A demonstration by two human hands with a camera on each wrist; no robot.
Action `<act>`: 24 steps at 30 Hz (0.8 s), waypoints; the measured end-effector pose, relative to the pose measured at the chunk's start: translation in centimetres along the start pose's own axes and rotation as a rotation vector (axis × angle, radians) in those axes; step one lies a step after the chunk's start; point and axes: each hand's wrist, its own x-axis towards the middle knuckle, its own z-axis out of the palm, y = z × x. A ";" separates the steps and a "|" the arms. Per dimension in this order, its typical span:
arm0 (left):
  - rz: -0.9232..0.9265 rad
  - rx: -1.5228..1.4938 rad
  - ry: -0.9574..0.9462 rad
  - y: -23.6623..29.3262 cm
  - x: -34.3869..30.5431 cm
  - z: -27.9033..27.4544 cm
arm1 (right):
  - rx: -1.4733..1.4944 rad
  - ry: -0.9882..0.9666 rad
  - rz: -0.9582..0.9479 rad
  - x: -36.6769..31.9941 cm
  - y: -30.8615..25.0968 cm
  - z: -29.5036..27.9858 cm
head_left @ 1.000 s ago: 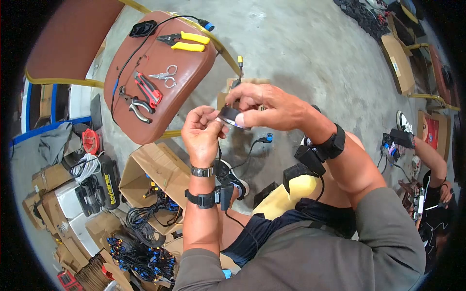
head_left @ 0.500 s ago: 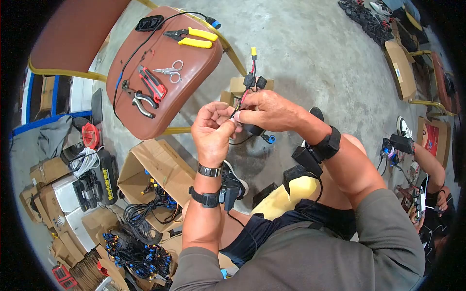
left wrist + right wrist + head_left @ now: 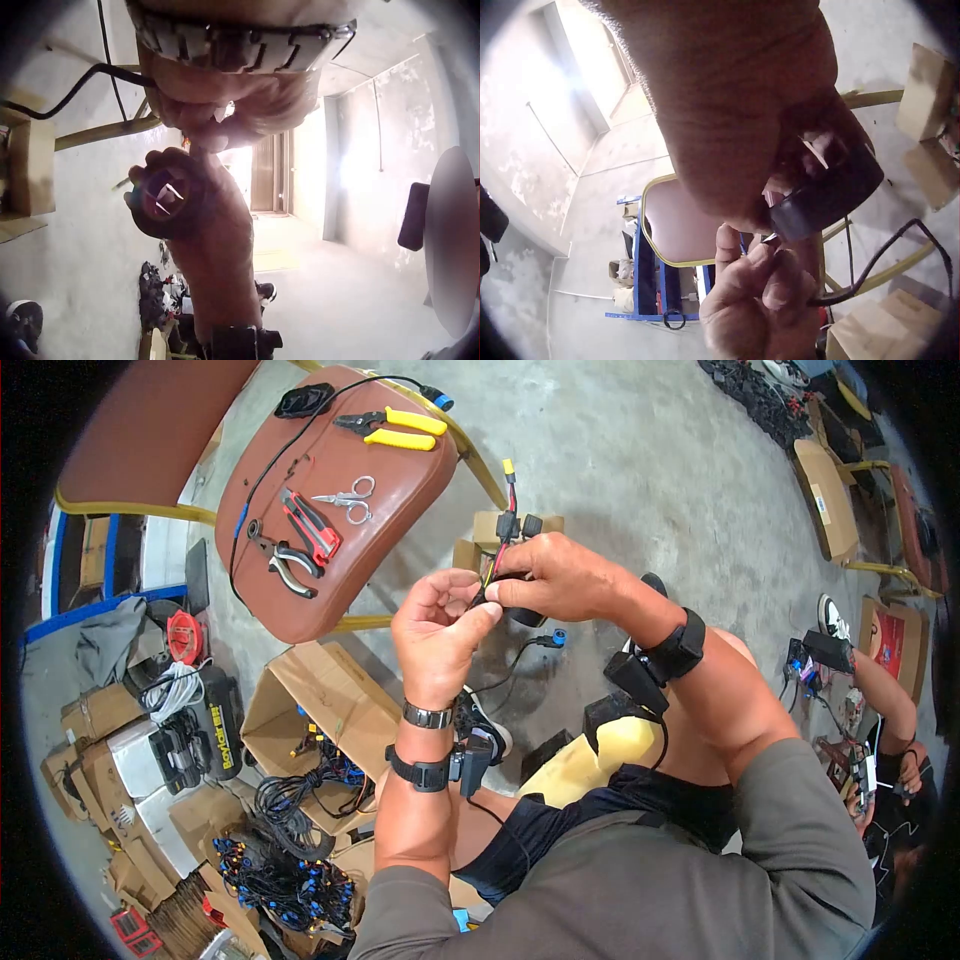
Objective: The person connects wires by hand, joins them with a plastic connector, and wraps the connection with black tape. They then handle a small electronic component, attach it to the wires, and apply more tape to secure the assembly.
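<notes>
My left hand (image 3: 437, 635) pinches a black cable (image 3: 900, 238) between thumb and fingers, near where its thin wires emerge. Close beside it, my right hand (image 3: 560, 585) grips a roll of black tape (image 3: 832, 196), largely hidden below the hand in the head view. In the left wrist view the tape roll (image 3: 196, 206) appears as a dark ring in front of the right hand (image 3: 217, 274). Red, yellow and black wires (image 3: 501, 558) run up past the fingertips through small black inline holders (image 3: 507, 527) to a yellow connector (image 3: 508, 466).
A brown chair seat (image 3: 350, 555) holds yellow-handled pliers (image 3: 405, 430), scissors (image 3: 355, 502), a red utility knife (image 3: 312, 528) and black-and-silver pliers (image 3: 292, 570). An open carton (image 3: 330, 680) with cables stands at left. Another person's arm (image 3: 885, 685) shows at right.
The tape roll, earlier held up between both hands, is now mostly beneath the right hand. The wires and inline holders now show beyond the fingers. The left hand has shifted slightly right.
</notes>
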 end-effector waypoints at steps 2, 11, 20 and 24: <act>0.047 -0.001 -0.015 -0.6 0.0 0.0 | 0.045 -0.024 0.023 0.0 0.3 0.3; 0.192 0.243 -0.067 -1.2 0.4 -0.7 | 0.102 -0.197 0.142 0.1 -0.1 -0.7; 0.312 0.574 -0.035 -1.0 0.3 -0.2 | -0.228 -0.237 0.055 -0.9 -0.4 -1.0; 0.371 0.689 -0.044 -0.7 0.1 0.1 | -0.016 -0.257 0.186 -0.4 -2.8 -3.7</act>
